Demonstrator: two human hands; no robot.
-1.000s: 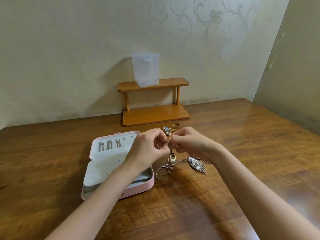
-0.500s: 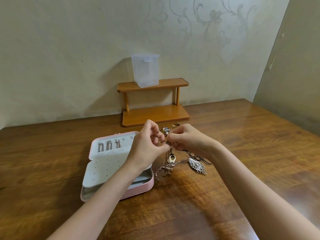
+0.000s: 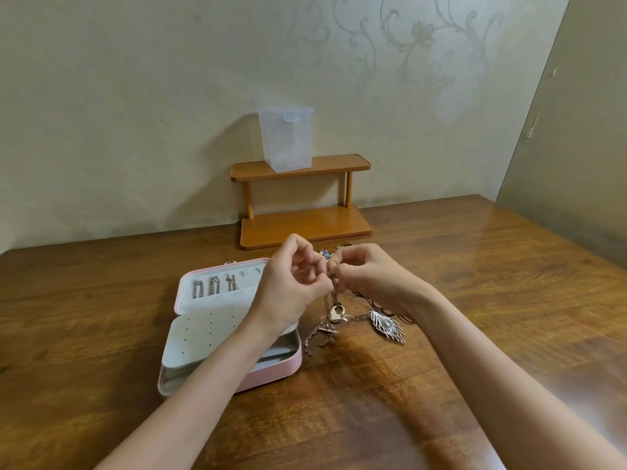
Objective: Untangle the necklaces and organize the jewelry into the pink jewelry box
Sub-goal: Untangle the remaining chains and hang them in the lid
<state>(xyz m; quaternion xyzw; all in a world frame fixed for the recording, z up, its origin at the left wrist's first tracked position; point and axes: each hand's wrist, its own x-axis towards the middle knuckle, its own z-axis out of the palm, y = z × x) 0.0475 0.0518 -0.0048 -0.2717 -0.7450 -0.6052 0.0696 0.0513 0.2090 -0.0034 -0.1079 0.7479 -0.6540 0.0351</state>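
My left hand [image 3: 294, 285] and my right hand [image 3: 368, 276] meet above the table, both pinching a thin necklace chain [image 3: 328, 293] between fingertips. From the chain hangs a pale pendant [image 3: 337, 313] over a tangle of chains [image 3: 322, 334] on the wood. A silver feather pendant [image 3: 387, 326] on a dark cord lies just right of the tangle. The pink jewelry box [image 3: 217, 337] stands open at the left, with several silver pieces [image 3: 213, 286] in its lid and a white perforated panel over the tray. My left wrist covers the box's right side.
A small wooden two-tier shelf [image 3: 302, 212] stands against the wall with a clear plastic container [image 3: 285, 139] on top. A few small jewelry items [image 3: 330, 252] lie behind my hands near the shelf's base. The wooden table [image 3: 475, 283] stretches around.
Both hands have risen slightly and lifted the chain, so the pale pendant hangs higher. My left fingers have shifted their pinch on the chain.
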